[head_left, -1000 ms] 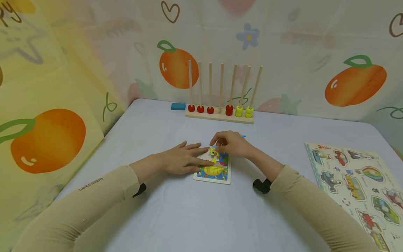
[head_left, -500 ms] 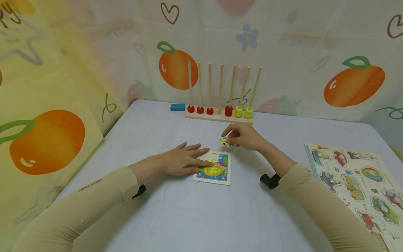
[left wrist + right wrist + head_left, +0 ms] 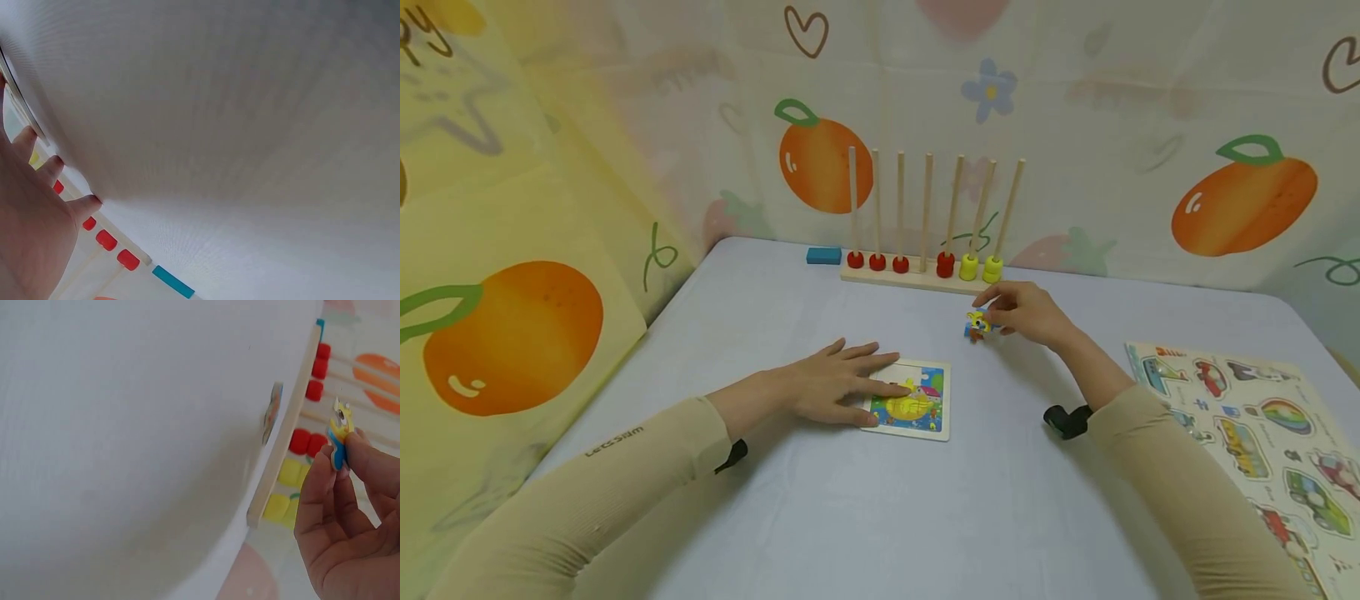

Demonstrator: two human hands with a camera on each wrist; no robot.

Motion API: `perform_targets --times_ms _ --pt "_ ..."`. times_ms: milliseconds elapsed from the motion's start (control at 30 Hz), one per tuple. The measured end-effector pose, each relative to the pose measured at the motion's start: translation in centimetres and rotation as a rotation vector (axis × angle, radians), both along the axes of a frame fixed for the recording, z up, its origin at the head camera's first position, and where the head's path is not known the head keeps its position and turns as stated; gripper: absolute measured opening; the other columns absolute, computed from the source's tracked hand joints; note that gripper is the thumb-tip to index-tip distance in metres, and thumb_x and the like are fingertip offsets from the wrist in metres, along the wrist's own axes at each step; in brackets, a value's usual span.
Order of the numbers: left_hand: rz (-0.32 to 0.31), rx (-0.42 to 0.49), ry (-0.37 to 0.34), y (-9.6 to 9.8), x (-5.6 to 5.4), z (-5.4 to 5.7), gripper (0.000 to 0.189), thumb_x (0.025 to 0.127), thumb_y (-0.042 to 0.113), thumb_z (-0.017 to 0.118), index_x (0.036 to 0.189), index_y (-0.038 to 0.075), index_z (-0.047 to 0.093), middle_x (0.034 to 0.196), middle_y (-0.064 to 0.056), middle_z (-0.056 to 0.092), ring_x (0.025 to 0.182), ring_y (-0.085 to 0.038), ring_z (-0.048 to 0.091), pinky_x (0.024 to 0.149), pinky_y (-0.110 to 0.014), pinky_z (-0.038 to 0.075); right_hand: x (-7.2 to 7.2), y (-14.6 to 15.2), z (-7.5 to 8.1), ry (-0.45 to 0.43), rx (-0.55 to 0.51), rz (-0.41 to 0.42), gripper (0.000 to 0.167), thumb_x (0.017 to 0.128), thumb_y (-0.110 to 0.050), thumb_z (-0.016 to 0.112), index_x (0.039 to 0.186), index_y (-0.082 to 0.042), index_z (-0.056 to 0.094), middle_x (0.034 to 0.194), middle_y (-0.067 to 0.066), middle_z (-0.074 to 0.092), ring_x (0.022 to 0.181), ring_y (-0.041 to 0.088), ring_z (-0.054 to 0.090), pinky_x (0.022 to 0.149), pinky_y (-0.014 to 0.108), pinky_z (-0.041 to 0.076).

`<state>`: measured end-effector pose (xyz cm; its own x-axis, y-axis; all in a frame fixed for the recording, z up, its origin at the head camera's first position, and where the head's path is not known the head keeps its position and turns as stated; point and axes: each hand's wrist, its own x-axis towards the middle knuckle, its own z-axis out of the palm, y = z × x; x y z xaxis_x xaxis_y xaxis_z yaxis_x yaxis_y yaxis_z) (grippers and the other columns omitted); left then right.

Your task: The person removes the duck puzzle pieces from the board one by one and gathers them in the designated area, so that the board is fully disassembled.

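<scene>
My left hand (image 3: 827,385) lies with fingers spread on the left side of a small jigsaw puzzle board (image 3: 928,408) with a white border and a yellow animal picture. A white gap shows in the picture's upper part. Beyond the board to the right, my right hand (image 3: 1026,315) pinches a yellow-and-blue puzzle piece (image 3: 341,431) between thumb and fingers. In the right wrist view, another puzzle piece (image 3: 273,412) lies on the table close to it. The left wrist view shows the left hand (image 3: 34,212) only at its edge, with the board mostly out of frame.
At the back stands a wooden peg rack (image 3: 917,279) with red and yellow beads on upright rods. A blue block (image 3: 823,256) sits at its left end. A large vehicle puzzle board (image 3: 1262,433) lies on the table's right side, partly behind the right sleeve.
My right hand has lifted the yellow-and-blue puzzle piece off the board and carried it right and away, exposing the white gap. My left hand has stayed on the board.
</scene>
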<state>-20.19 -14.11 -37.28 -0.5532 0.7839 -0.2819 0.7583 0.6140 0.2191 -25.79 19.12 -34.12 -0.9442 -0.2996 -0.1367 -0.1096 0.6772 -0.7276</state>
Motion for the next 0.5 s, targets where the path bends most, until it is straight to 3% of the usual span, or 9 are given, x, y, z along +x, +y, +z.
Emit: perform_targets --times_ms 200,500 --pt "0.004 0.013 -0.008 0.0 0.1 0.0 0.057 0.093 0.066 0.046 0.147 0.054 0.032 0.169 0.006 0.011 0.158 -0.032 0.007 0.12 -0.071 0.01 -0.4 1.6 -0.3 -0.004 -0.017 -0.029 0.027 0.098 -0.013 0.059 0.123 -0.004 0.063 0.115 0.021 0.065 0.095 0.025 0.066 0.086 0.039 0.06" --pt "0.004 0.014 -0.001 0.0 0.0 0.0 0.058 0.093 0.067 0.045 0.147 0.055 0.031 0.169 0.006 0.011 0.158 -0.031 0.007 0.12 -0.071 0.01 -0.8 2.8 -0.8 -0.038 -0.026 -0.038 0.03 0.098 -0.012 0.059 0.125 0.0 0.062 0.113 0.019 0.065 0.09 0.022 0.067 0.085 0.035 0.059"
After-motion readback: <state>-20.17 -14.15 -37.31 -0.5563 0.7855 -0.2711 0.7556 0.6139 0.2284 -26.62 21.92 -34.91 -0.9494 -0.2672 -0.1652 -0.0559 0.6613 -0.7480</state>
